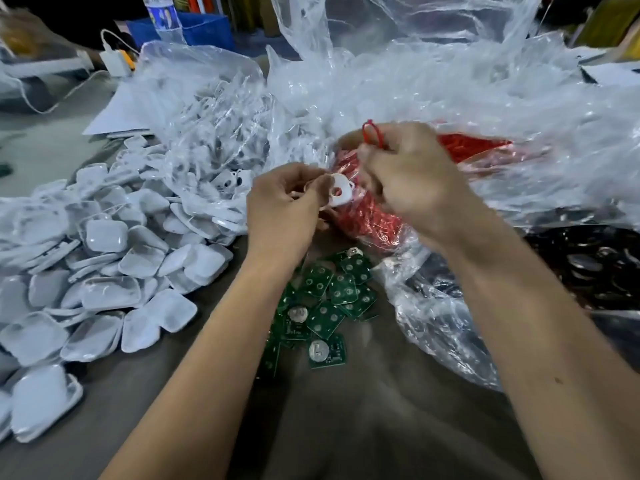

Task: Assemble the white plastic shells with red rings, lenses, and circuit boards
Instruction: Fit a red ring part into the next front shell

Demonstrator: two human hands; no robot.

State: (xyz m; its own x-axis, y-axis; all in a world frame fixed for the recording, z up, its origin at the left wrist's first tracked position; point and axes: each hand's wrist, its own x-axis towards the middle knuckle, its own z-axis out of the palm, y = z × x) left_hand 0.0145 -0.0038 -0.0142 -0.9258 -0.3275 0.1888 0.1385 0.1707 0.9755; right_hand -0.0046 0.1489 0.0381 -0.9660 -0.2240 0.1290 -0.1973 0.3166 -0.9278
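A small white plastic shell with a round hole (341, 191) is pinched between the curled fingers and thumb of the left hand (284, 206), above the middle of the grey surface (363, 427). A thin red plastic ring (373, 134) is held at the fingertips of the right hand (412, 178), raised just above and to the right of the shell; the ring and the shell are apart. The right hand is somewhat blurred, so the exact finger placement cannot be told.

Directly behind both hands, a clear plastic bag filled with red rings (374, 220) is seen lying open on the surface. Below the hands, a loose heap of small green square circuit boards (325, 306) is spread on the surface, some with a round silver disc on top. To the left, a large pile of white rounded-square plastic shells (104, 268) is heaped, partly spilling from a crumpled clear plastic bag (214, 133). At the right edge, dark round parts inside another clear bag (588, 268) are visible, though what they are cannot be told.

At the far edge, a clear plastic water bottle with a blue label (162, 15) is stood beside a blue plastic bin (204, 27), and a white charger block with a cable (116, 60) is placed to the left.
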